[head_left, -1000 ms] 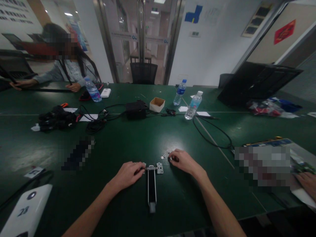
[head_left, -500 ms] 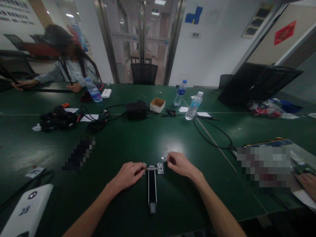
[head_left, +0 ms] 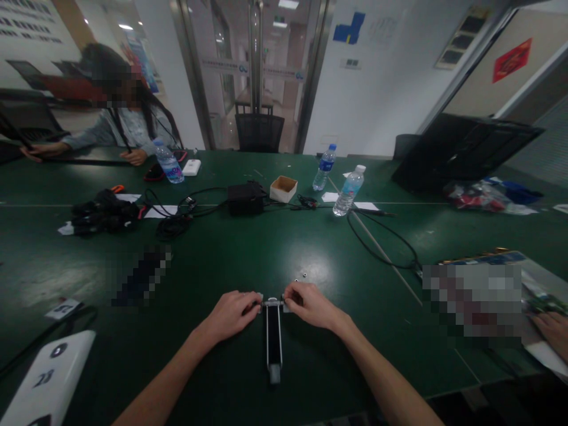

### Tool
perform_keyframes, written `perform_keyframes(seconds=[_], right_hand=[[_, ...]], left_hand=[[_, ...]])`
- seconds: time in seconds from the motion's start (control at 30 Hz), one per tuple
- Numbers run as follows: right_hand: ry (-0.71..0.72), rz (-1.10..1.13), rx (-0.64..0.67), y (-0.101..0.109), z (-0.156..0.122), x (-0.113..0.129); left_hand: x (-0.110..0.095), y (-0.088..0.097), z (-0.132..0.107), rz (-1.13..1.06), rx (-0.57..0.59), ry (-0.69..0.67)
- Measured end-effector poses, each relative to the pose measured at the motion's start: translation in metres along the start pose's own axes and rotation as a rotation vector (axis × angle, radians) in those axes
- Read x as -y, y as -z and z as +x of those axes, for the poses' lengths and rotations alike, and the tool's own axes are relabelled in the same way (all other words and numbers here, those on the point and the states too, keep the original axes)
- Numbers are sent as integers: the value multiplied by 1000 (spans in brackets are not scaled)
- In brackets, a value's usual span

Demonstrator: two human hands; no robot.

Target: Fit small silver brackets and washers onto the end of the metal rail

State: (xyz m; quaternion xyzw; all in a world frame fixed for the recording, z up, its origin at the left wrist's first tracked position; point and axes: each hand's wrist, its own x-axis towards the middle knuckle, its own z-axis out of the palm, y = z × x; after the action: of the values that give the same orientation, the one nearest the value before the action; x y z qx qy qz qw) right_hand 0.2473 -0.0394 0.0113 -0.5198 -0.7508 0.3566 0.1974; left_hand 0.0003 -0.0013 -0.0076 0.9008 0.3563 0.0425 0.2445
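A black metal rail [head_left: 273, 334] with silver ends lies lengthwise on the green table [head_left: 231, 254] in front of me. My left hand [head_left: 233, 312] is closed in a pinch on the left side of the silver bracket [head_left: 271, 303] at the rail's far end. My right hand [head_left: 309, 305] is closed in a pinch at the bracket's right side and covers the small plate there; what it holds is hidden. A few small silver washers [head_left: 302, 277] lie loose on the table just beyond my right hand.
Two water bottles [head_left: 348, 190], a small cardboard box [head_left: 283, 188], a black box with cables [head_left: 245, 198] and a black bundle [head_left: 103, 216] lie further back. A white device [head_left: 42, 384] sits near left. A person sits far left; another person's hand [head_left: 550, 334] shows at the right.
My right hand has moved left from the loose washers to the right side of the bracket and now covers the small plate. My left hand has stayed put.
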Motion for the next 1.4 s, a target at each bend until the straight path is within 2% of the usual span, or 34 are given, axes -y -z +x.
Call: perform_keyframes(seconds=[0.33,1.0,1.4], right_hand=[[8,83,58,2,-1,-8],[31,9,37,2,-2,-9],[125,-117,-5,3,-1,-7]], left_hand=[[0,0,1,-3,-9,-11],[-1,1,0,5,-11,1],[1,-1,1,10,-20,12]])
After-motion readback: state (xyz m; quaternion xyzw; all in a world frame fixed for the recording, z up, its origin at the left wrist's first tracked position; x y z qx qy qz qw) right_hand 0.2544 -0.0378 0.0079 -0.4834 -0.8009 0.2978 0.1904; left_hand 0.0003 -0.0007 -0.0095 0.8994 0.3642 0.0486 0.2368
